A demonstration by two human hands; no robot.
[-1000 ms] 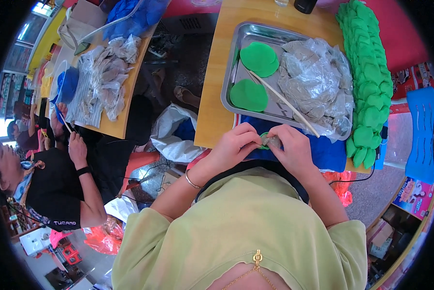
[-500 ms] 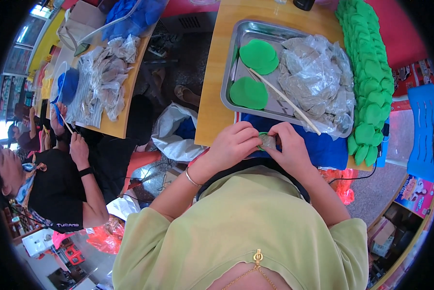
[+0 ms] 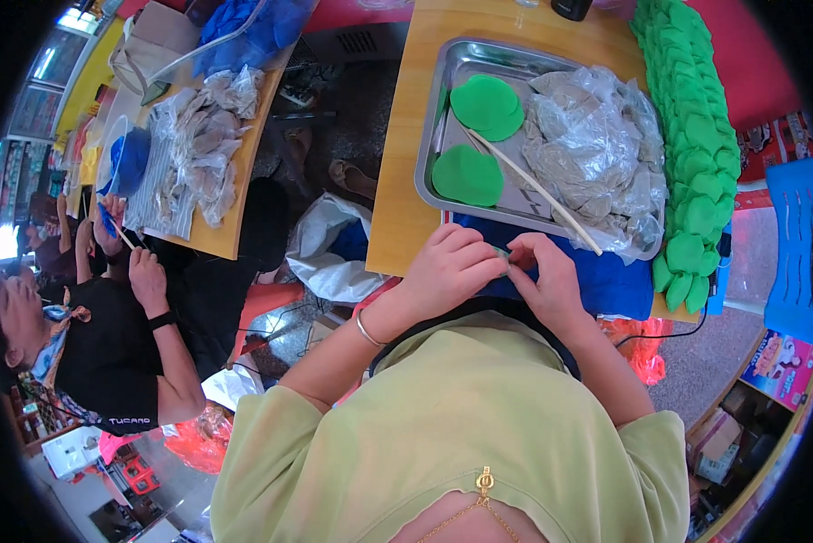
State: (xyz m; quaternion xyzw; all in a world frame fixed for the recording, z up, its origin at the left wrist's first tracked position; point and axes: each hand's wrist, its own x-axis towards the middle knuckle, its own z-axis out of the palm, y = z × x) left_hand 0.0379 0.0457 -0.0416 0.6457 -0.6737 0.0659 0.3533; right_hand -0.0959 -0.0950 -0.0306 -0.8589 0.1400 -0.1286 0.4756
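Observation:
My left hand and my right hand meet over the blue cloth at the table's near edge, pinched on a small green piece that is mostly hidden by my fingers. Just beyond them is a steel tray with two groups of flat green discs, a long pale wooden stick and a heap of greyish material in clear plastic bags.
A long pile of green petal-like pieces lines the table's right. At left, a co-worker holds a stick and blue piece beside another table with bagged material. A white sack stands between the tables; a blue plastic stool is at right.
My left hand has shifted slightly right and turned over the small piece, now covering most of it. The co-worker's hands have moved slightly.

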